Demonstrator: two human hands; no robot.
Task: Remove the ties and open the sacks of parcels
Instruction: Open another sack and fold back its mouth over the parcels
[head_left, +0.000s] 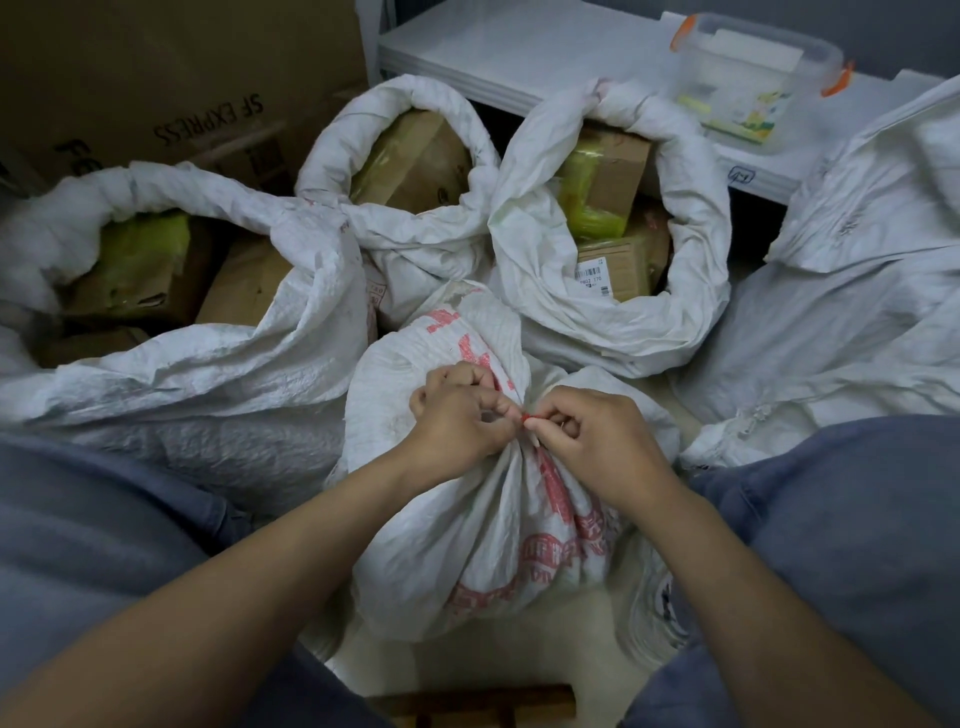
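**A:** Which one is being worked on?

**B:** Dead centre, between the knees: the white woven plastic sack with red printing (467, 519). A thin red tie (525, 417) bunches its neck tight.

**A:** And the hands?

**B:** The left hand (460, 423) is curled round the gathered neck, fingertips right at the knot. The right hand (597, 441) pinches the tie's red end between thumb and forefinger.

**A:** How should it be done?

**B:** I'd steady the neck with the left and tease the end loose with the right, pulling along the tie, not upward. The weave looks slick and crinkly, so a jerk could cinch the knot or fray the fabric.

**A:** What's round about?

**B:** Three white woven sacks stand open with rolled rims: the wide sack at ten o'clock (234, 374), the narrow sack at twelve (332, 135) and the round-mouthed sack at one (696, 249). They show boxy brown cardboard parcels (618, 171), some wrapped in glossy yellow-green tape (582, 176). A closed, crumpled white sack (857, 291) slumps at three o'clock. Beyond it, a clear plastic box with orange clips (753, 67) sits on a smooth white shelf (519, 47).
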